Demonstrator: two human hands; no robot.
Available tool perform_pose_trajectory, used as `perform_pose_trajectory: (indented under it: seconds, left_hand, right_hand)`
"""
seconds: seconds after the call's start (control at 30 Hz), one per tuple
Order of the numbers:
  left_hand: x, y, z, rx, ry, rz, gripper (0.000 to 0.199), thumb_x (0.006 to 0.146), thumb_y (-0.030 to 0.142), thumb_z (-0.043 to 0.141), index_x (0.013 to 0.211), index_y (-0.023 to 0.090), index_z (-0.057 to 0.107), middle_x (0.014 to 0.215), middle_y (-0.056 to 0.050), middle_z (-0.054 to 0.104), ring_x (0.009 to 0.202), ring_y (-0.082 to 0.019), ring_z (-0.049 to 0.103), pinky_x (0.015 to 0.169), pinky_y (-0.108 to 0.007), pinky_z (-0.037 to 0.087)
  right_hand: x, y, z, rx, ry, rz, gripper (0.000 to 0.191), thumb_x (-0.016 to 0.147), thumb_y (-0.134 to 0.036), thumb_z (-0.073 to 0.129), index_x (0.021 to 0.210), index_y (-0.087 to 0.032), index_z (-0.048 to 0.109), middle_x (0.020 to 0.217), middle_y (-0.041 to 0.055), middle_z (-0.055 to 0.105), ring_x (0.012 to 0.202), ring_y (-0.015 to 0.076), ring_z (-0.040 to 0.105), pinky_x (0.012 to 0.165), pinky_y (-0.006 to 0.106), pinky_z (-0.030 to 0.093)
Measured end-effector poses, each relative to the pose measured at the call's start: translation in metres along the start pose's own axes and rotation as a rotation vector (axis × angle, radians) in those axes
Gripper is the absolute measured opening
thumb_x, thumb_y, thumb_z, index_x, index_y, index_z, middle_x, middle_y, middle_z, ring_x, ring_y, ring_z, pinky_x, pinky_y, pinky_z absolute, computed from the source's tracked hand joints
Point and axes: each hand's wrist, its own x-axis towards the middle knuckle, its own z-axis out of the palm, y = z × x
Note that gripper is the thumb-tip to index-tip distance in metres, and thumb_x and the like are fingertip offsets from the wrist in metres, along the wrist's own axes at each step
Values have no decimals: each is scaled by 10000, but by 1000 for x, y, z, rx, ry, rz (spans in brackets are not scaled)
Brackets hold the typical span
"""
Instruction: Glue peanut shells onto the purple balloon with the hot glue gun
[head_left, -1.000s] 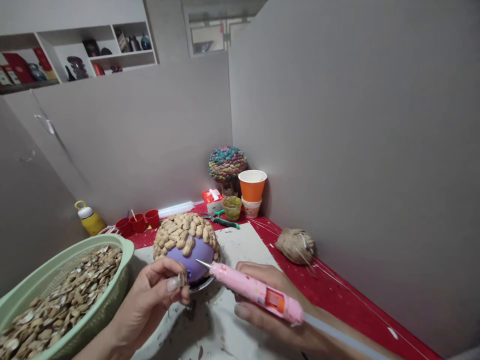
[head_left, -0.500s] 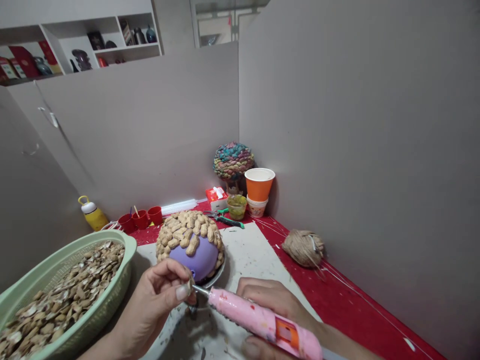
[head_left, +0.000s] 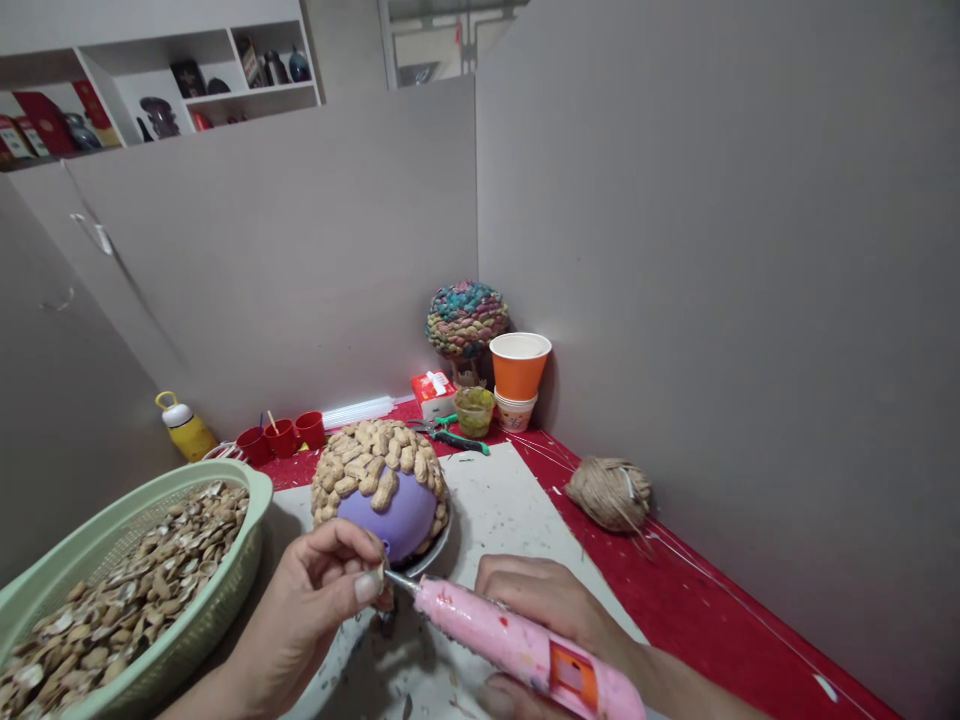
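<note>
Between thumb and fingers, my left hand (head_left: pixel 311 600) pinches a small peanut shell (head_left: pixel 384 582), mostly hidden by the fingertips. My right hand (head_left: pixel 547 610) is closed around a pink hot glue gun (head_left: pixel 495 635), its metal nozzle pointing left and meeting the shell. Just beyond my hands, a purple balloon (head_left: pixel 394 515) rests in a shallow dish (head_left: pixel 442 545). Peanut shells (head_left: pixel 375 455) cover its top and sides, while the near face shows bare purple. A green basket (head_left: pixel 259 500) full of loose peanut shells (head_left: pixel 142 580) stands beside my left forearm.
Behind the balloon are red cups (head_left: pixel 281 438), glue sticks (head_left: pixel 358 411), green-handled pliers (head_left: pixel 461 442), a tissue pack (head_left: pixel 433 395) and stacked paper cups (head_left: pixel 519 375). A colourful shell-covered tree (head_left: pixel 466 320) stands in the corner. A twine ball (head_left: pixel 609 493) lies right; a yellow bottle (head_left: pixel 189 430) leans left.
The view has shifted very slightly. Both hands keep nearly the same pose, with the glue gun's nozzle still at the peanut shell.
</note>
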Motion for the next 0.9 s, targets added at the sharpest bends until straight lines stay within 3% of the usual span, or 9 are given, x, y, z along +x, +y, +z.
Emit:
perform_pose_trajectory:
  seconds: [0.47, 0.9]
  left_hand:
    - [0, -3, -1, 15, -13, 2, 219, 668, 286, 850, 786, 189, 691, 690, 16, 633, 650, -97, 570, 652, -211, 421]
    - [2, -3, -1, 5, -6, 6, 254, 673, 273, 850, 836, 180, 679, 728, 20, 631, 652, -92, 579, 661, -212, 449]
  right_hand:
    - [-1, 2, 1, -92, 46, -78, 416, 956, -519, 410, 679, -208, 407, 597, -16, 420, 547, 131, 404, 525, 264, 296]
    - [-4, 2, 0, -143, 42, -117, 405, 965, -480, 407, 694, -188, 482, 601, 11, 496, 560, 139, 450, 529, 271, 327]
